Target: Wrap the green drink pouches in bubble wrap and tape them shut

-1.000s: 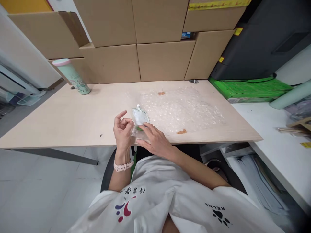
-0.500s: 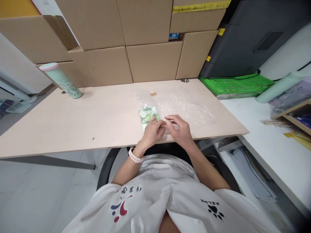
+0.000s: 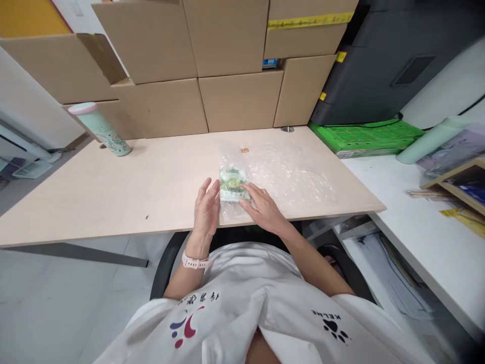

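A green and white packet (image 3: 232, 183) lies near the table's front edge, on or under the left part of a clear bubble-wrap sheet (image 3: 291, 172). My left hand (image 3: 206, 206) stands on edge along the packet's left side, its fingers stretched out and nothing in them. From the right, my right hand (image 3: 262, 206) reaches over with its fingers apart, the fingertips on the packet's right edge. A small orange mark (image 3: 244, 150) shows on the plastic beyond the packet.
A mint-green tumbler (image 3: 104, 130) with a pink lid stands at the table's back left. Cardboard boxes (image 3: 238, 101) are stacked along the back. On the right are a green crate (image 3: 364, 137), a dark case (image 3: 379, 76) and a white side desk (image 3: 424, 217).
My hands, close together at the packet's lower right before, have moved apart. The left hand has gone to the packet's left side, and more of the packet shows, lying flatter.
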`<state>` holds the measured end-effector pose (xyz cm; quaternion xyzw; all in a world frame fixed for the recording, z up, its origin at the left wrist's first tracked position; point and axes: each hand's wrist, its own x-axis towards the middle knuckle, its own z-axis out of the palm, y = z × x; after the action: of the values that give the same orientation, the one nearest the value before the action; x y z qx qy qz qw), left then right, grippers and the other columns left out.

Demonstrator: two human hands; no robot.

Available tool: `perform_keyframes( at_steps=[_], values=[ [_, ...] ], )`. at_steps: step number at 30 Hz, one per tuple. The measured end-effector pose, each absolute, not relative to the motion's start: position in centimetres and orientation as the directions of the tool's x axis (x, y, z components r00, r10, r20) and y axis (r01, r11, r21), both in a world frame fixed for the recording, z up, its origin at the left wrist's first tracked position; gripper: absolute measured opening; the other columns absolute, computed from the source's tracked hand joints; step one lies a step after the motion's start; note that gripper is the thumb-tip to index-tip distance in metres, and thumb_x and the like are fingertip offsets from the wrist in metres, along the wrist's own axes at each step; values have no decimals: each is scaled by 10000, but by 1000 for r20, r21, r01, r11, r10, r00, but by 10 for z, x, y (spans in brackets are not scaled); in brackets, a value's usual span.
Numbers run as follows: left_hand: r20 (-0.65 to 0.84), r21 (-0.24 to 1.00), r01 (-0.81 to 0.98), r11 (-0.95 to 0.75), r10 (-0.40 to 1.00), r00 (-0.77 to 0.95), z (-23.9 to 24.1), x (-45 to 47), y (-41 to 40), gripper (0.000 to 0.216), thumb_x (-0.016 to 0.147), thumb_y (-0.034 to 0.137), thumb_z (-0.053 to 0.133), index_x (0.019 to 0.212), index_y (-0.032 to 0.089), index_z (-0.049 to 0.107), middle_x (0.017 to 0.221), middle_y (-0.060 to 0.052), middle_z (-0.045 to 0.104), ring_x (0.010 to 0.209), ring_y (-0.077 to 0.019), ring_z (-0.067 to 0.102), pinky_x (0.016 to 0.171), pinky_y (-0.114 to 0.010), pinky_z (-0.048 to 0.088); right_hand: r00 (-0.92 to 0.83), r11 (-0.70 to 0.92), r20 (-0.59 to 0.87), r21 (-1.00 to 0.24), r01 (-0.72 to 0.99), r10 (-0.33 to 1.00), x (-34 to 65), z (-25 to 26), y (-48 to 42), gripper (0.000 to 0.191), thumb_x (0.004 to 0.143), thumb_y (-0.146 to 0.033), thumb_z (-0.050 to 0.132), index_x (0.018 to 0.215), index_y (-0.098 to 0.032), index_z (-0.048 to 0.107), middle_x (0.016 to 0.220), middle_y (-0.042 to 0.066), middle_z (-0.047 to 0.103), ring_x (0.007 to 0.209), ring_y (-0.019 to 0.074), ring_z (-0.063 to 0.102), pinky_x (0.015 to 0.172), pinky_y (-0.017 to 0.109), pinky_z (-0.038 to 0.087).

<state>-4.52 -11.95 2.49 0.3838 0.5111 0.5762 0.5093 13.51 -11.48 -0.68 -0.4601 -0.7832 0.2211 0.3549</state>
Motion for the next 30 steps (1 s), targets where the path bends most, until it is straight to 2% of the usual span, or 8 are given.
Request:
perform_keyframes(
  at_steps=[2,4,8,11,15,20,25,30],
  values=[
    [1,980,-195,-30,989,-147,32,-31,-122,361,978,200,313,1297,293,453,1399,-46,600,1358,-170,541,1100,-428,516,-317,449,323,-721,528,892,136,-5,-115,536,996,-480,475,1496,-297,412,1475,101,532,1335,347,521,1065,581,444],
    [93,990,-99,-101,992,-83,34,-13,-125,437,976,174,286,1378,305,398,1495,-20,518,1409,-162,484,1131,-435,496,-286,403,295,-782,476,912,141,-4,-115,584,990,-486,488,1531,-306,361,1445,113,560,1246,334,598,1004,554,503],
    [288,957,-1,-290,950,124,22,21,-123,531,947,180,431,1444,346,349,1551,16,454,1467,-181,401,1196,-467,428,-245,408,336,-837,366,909,159,-2,-116,494,1053,-396,325,1544,-340,345,1339,74,642,1181,272,646,931,467,557],
    [387,917,-14,-398,884,261,13,42,-122,563,918,220,559,1436,365,395,1510,7,509,1430,-219,460,1169,-482,460,-214,435,378,-785,441,901,176,-5,-114,480,1066,-331,244,1526,-356,379,1268,50,678,1087,236,681,868,408,570],
    [372,911,71,-407,883,284,8,61,-123,617,886,279,649,1452,360,415,1529,-2,485,1444,-244,438,1183,-468,445,-205,437,400,-668,602,893,193,-20,-104,455,1017,-360,449,1472,-366,465,1093,53,722,922,264,702,761,404,566],
    [287,943,71,-324,905,314,6,67,-127,582,919,358,592,1467,340,395,1588,9,392,1522,-216,279,1270,-442,304,-65,326,373,-697,639,926,208,-35,-79,379,1002,-329,433,1346,-314,591,1056,94,713,929,305,679,746,468,561],
    [344,905,126,-406,874,345,5,62,-135,566,767,213,724,1298,341,575,1490,2,522,1483,-260,371,1290,-496,247,-28,279,363,-662,696,931,231,-35,-53,346,885,-322,632,1230,-322,658,938,84,712,844,336,677,714,518,557],
    [391,873,182,-452,873,291,-3,57,-134,579,646,152,784,1166,364,645,1282,0,680,1388,-293,506,1283,-567,206,-64,223,249,-685,693,966,236,-28,-49,270,893,-286,613,1145,-352,685,829,53,700,800,319,692,704,510,572]
  ],
)
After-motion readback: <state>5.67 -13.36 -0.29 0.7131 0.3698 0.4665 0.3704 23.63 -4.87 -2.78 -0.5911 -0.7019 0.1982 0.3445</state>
